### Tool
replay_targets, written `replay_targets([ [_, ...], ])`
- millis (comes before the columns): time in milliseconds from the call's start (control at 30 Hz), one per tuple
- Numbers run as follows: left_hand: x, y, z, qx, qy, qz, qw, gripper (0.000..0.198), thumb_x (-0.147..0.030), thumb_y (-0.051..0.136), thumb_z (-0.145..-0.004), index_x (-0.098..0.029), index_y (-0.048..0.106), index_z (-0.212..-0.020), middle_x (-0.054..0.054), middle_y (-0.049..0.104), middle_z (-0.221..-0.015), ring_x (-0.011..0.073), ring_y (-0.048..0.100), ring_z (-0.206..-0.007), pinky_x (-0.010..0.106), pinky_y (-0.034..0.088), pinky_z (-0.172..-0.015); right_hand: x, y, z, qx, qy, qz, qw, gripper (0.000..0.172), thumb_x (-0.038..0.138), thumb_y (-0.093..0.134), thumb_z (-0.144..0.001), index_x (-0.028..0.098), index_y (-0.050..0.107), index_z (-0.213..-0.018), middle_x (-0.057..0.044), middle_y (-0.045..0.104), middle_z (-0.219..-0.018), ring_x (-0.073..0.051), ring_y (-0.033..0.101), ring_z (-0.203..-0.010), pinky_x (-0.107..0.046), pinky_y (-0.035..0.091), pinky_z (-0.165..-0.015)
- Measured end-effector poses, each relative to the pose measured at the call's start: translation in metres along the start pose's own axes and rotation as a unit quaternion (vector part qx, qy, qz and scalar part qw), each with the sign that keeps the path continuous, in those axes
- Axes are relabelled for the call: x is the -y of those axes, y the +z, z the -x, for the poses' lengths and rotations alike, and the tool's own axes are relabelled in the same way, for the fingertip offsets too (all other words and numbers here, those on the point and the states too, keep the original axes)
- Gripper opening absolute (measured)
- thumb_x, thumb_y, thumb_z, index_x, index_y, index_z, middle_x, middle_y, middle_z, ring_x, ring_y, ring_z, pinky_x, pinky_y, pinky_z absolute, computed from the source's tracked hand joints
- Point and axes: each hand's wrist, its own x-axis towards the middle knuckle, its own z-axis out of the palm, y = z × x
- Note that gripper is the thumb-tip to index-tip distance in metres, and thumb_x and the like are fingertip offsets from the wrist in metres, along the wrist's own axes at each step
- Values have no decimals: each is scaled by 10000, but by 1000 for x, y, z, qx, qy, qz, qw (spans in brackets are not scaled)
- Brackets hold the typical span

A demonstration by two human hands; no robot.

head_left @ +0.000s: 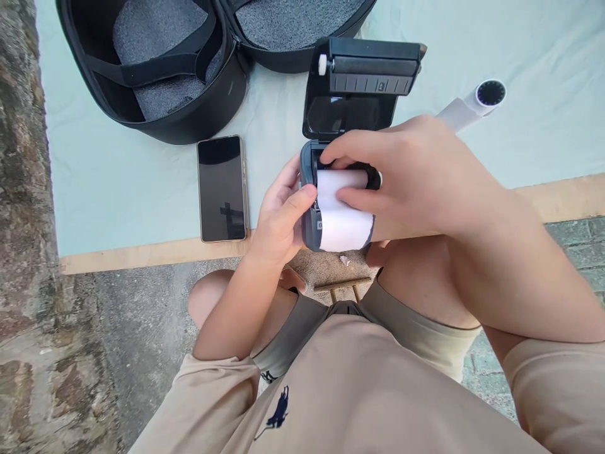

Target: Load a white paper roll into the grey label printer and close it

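A small dark portable label printer (309, 224) is held up near the table's front edge, its hinged lid (350, 113) swung open away from me. My left hand (283, 214) wraps round the printer's left side, thumb on the rim. Inside the printer sits a white paper roll (347, 195), and its loose end hangs over the front edge. My right hand (401, 180) reaches into the paper bay from the right, index finger at the back of the bay and thumb on the paper, so the roll lies between them. Part of the bay is hidden by this hand.
A phone (222, 189) lies left of the printer on the pale cloth (543, 94). Behind it stands an unzipped black case (189, 116) with grey foam. At right lies a white cylindrical object with a dark round end (491, 93). A stone wall (28, 315) is at far left.
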Motion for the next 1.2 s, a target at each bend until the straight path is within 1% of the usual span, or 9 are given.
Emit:
replay_targets([
  [133,1,2,0,-15,14,-2,1000,374,-465,687,-856,-246,659,-1158,48,715,-1250,329,492,-1443,405,554,-1090,-3,-7,6,-35,45,-218,974,426,272,702,-741,317,644,-1161,29,726,-948,-110,506,-566,-305,341,-499],
  [300,2,-1,0,-18,24,4,1000,323,-420,644,-899,-252,653,-1175,39,742,-1165,298,552,-1393,417,568,-1067,-34,-6,8,-82,156,-630,756,503,457,870,-524,329,679,-972,75,640,-760,-77,398,-474,-266,283,-419],
  [400,3,-3,0,-10,25,9,1000,356,-414,651,-894,-243,639,-1206,49,735,-1168,286,629,-1296,387,600,-990,-50,2,13,-34,218,-662,716,560,618,843,-496,311,661,-927,64,625,-747,-50,277,-410,-277,238,-393],
  [567,6,-6,-4,14,50,40,998,334,-349,658,-890,-218,647,-1197,19,755,-1074,191,743,-975,284,626,-792,-55,16,21,-103,253,-648,711,452,528,821,-602,278,542,-856,78,478,-661,-49,226,-424,-261,181,-394],
  [667,5,-6,-4,25,55,39,997,350,-361,665,-877,-227,645,-1199,12,763,-1063,191,748,-970,299,632,-832,-52,16,20,-96,233,-651,716,422,496,779,-653,282,512,-900,62,442,-686,-73,267,-484,-256,257,-425],
  [767,3,-3,-3,-16,33,-2,999,346,-410,648,-885,-229,645,-1179,41,755,-1109,255,679,-1209,376,590,-1000,-49,14,18,-70,229,-682,691,335,432,729,-728,283,477,-890,46,427,-719,-106,366,-567,-269,381,-514],
  [1000,5,-3,-5,-7,41,7,999,353,-420,685,-849,-252,658,-1159,12,760,-1067,277,668,-1223,405,569,-1042,-50,25,18,-86,221,-670,703,332,407,680,-835,337,502,-1106,2,586,-1188,-159,612,-969,-294,531,-747],
  [1067,6,-4,-6,12,54,18,998,384,-422,722,-815,-251,664,-1154,3,764,-1009,276,689,-1179,405,586,-1007,-54,29,18,-105,239,-662,703,353,412,698,-801,319,515,-1089,-4,608,-1230,-187,617,-1114,-320,550,-866],
  [1200,5,-2,-5,-39,31,5,999,319,-388,644,-891,-234,652,-1171,29,741,-1058,254,690,-1175,393,577,-978,-66,35,17,-95,247,-641,721,333,424,613,-781,294,520,-1073,-26,606,-1340,-232,587,-1273,-365,555,-964],
])
